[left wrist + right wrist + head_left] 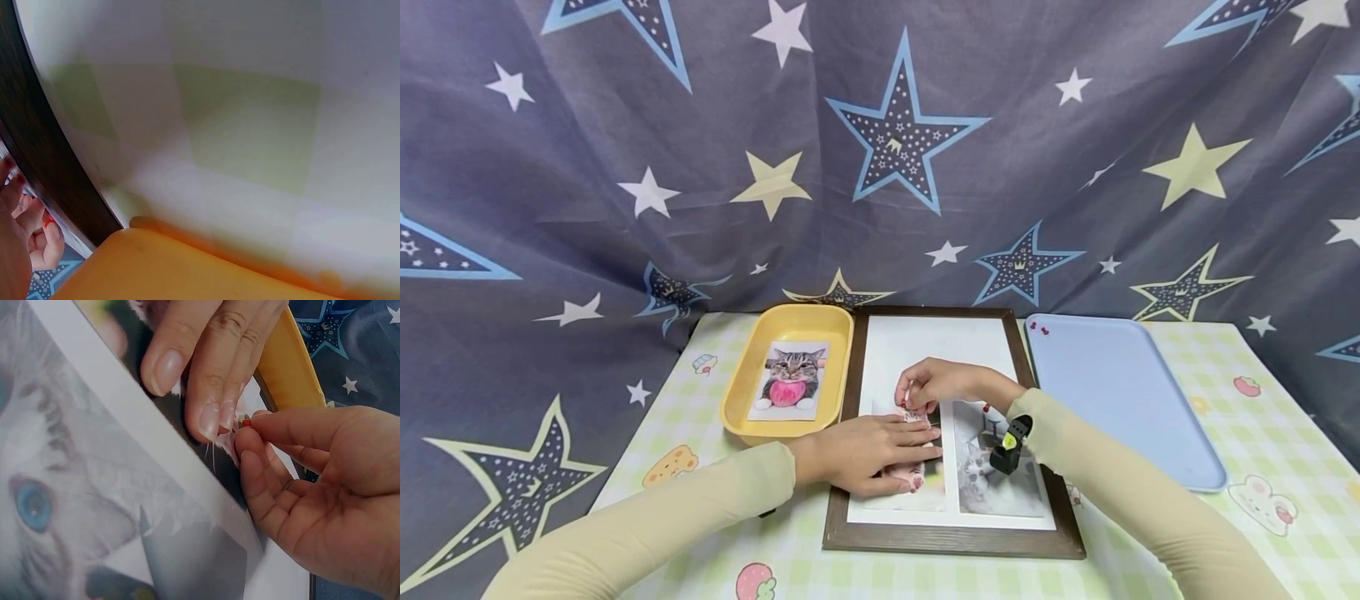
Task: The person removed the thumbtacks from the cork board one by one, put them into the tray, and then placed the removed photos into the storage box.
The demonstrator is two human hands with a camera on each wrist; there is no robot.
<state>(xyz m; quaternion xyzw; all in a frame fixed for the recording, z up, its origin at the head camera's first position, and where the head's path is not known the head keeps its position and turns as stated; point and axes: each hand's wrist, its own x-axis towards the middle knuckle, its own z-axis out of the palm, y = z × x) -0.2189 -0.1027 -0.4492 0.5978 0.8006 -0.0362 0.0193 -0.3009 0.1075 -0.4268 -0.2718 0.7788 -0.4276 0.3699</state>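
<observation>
A brown-framed white board (955,317) lies on the table with two cat photos side by side on its near half. My left hand (868,454) rests on the left photo (931,498), its fingers stretched out and hiding much of the picture. At that photo's far edge my right hand (946,382) pinches a small red push pin (247,423) between thumb and index finger. Whether the pin's point is in the board is hidden. The right photo (1000,496) shows a grey-white kitten and carries a red pin (987,407) at its far edge.
Left of the frame, a yellow tray (733,408) holds a photo of a tabby cat (790,375). To the right, a blue tray (1120,400) has two red pins (1045,331) in its far left corner. A star-patterned curtain (700,217) hangs behind the table.
</observation>
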